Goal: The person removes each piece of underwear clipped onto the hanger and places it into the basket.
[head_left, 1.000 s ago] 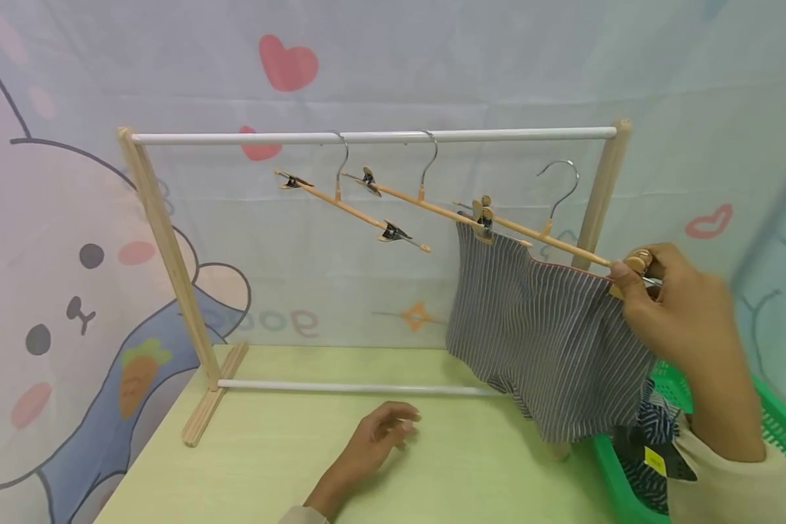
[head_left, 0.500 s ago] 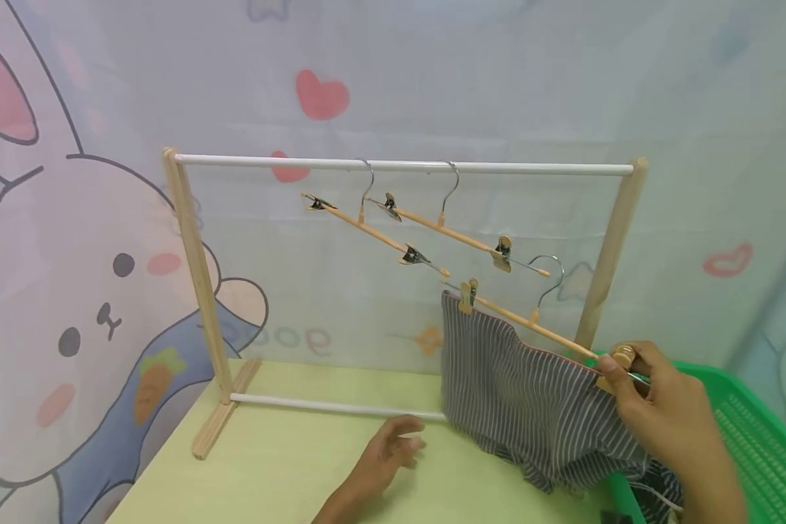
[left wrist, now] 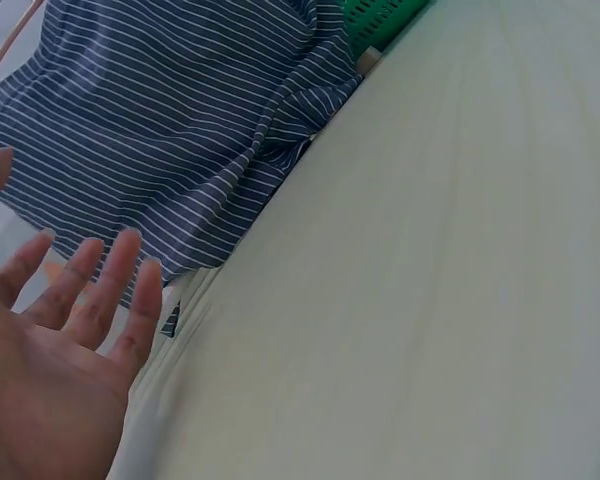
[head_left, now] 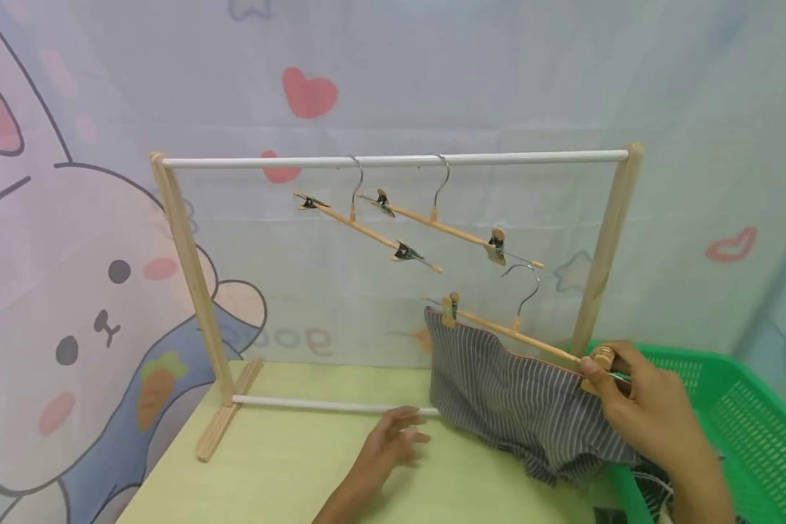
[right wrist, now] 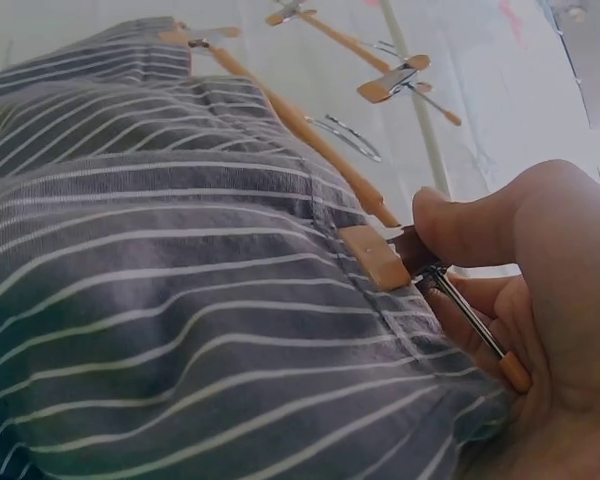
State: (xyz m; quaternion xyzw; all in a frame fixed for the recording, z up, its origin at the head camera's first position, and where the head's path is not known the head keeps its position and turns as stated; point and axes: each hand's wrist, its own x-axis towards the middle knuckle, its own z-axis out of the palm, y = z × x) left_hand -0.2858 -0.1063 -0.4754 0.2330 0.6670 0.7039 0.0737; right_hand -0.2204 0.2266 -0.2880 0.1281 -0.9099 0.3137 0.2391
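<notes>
My right hand (head_left: 655, 407) pinches the right-end clip (right wrist: 375, 258) of a wooden clip hanger (head_left: 544, 343). From this hanger hang dark shorts (head_left: 498, 393) with thin white stripes, their waistband caught by this clip and by the left clip (head_left: 449, 311). The metal hook (head_left: 529, 285) stands free of the rack, below the top rail (head_left: 537, 158). Over the tabletop, left of the shorts, my left hand (head_left: 383, 455) holds nothing, its fingers relaxed and spread in the left wrist view. The shorts' lower hem droops near the table.
Two bare clip hangers (head_left: 367, 231) hang from the wooden rack's top rail. A green basket (head_left: 753, 407) with dark striped cloth inside stands at the right, partly behind my right arm. The rack's low white bar (head_left: 314, 404) crosses behind my left hand.
My right hand has lowered the hanger and shorts from near the top rail, then shifted slightly left. The left hand stays close to the same spot, fingers a little more spread.
</notes>
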